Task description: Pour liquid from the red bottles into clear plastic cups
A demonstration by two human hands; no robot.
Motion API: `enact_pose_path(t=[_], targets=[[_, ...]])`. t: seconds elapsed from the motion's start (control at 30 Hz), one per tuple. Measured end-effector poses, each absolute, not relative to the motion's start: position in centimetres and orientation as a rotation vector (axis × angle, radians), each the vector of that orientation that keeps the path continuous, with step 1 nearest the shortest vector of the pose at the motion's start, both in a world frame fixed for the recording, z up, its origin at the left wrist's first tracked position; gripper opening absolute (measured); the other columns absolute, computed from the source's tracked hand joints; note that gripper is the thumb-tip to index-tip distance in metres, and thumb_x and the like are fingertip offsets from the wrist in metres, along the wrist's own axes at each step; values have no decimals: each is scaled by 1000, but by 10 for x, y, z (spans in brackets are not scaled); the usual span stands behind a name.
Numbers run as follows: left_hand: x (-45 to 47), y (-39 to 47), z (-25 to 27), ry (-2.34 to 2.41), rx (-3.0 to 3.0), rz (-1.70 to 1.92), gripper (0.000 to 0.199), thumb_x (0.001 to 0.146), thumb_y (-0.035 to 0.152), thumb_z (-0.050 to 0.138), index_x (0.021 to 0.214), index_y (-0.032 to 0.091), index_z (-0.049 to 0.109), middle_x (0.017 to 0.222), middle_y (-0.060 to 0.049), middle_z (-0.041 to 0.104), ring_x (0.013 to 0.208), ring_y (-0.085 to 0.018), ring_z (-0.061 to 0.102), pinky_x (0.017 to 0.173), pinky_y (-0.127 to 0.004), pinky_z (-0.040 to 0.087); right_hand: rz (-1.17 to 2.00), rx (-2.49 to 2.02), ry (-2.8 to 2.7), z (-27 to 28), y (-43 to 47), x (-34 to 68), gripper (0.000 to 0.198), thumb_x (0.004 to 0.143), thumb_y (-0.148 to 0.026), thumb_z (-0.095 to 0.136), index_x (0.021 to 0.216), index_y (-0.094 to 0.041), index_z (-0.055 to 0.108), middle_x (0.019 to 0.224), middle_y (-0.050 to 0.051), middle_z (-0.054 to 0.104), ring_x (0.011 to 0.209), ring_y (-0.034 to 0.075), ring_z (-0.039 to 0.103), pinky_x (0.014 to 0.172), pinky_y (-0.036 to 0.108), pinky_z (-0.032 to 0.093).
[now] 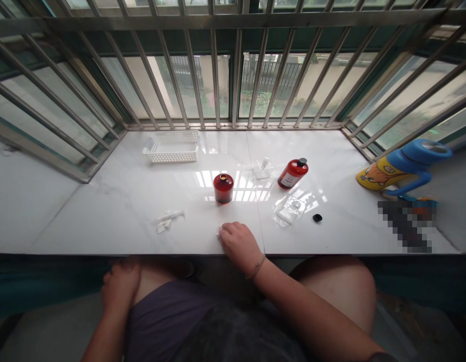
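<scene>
My right hand (238,242) lies palm down on the white marble sill (104,211), its fingers curled over a small white thing (218,231) that barely shows. A short red jar (222,188) without a cap stands just beyond it. My left hand (120,284) rests below the sill on my knee, fingers loosely curled, holding nothing. A taller red bottle (292,174) with a black cap stands farther right. A small black cap (317,217) and a clear plastic wrapper (291,209) lie right of my right hand.
A white slatted basket (172,147) sits at the back left. A crumpled white scrap (168,220) lies left of my right hand, a small clear piece (263,168) behind the jar. A blue and yellow watering can (402,168) stands at the right. Metal window bars (236,70) close the back.
</scene>
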State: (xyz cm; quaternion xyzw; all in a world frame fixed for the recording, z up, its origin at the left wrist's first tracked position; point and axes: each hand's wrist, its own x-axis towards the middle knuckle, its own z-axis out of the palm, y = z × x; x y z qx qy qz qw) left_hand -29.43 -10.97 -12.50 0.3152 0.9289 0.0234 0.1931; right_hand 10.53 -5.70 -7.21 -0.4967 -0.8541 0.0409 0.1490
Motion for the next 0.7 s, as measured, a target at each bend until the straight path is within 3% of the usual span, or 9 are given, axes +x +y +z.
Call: enact_pose_path(t=[0.17, 0.3, 0.53, 0.7], targets=[[-294, -109, -124, 2606, 929, 77, 101, 92, 80, 42, 161, 7, 43, 151, -36, 55, 145, -57, 51, 115, -66, 45, 148, -1208, -2611, -70, -84, 95, 9, 106, -21, 63, 109, -22, 71, 113, 7, 75, 98, 24, 61, 85, 38, 46], [-294, -110, -124, 2619, 907, 78, 103, 89, 80, 48, 161, 7, 44, 146, -39, 57, 141, -58, 55, 112, -64, 47, 131, -1517, -2439, -70, -60, 130, 13, 107, -22, 61, 106, -24, 74, 116, 7, 75, 99, 23, 62, 84, 36, 47], [-294, -111, -124, 2624, 896, 54, 99, 91, 79, 45, 159, 8, 47, 147, -37, 57, 140, -56, 56, 111, -63, 48, 3, -1962, -2072, -76, -13, 202, 22, 107, -14, 54, 95, -17, 73, 100, 15, 69, 86, 25, 61, 77, 37, 46], [-292, -109, -123, 2626, 915, 51, 99, 91, 80, 43, 160, 9, 45, 149, -36, 56, 143, -56, 53, 114, -63, 47, 80, -1784, -2230, -76, -50, 170, 20, 106, -13, 55, 110, -20, 74, 119, 13, 73, 98, 25, 63, 84, 37, 52]])
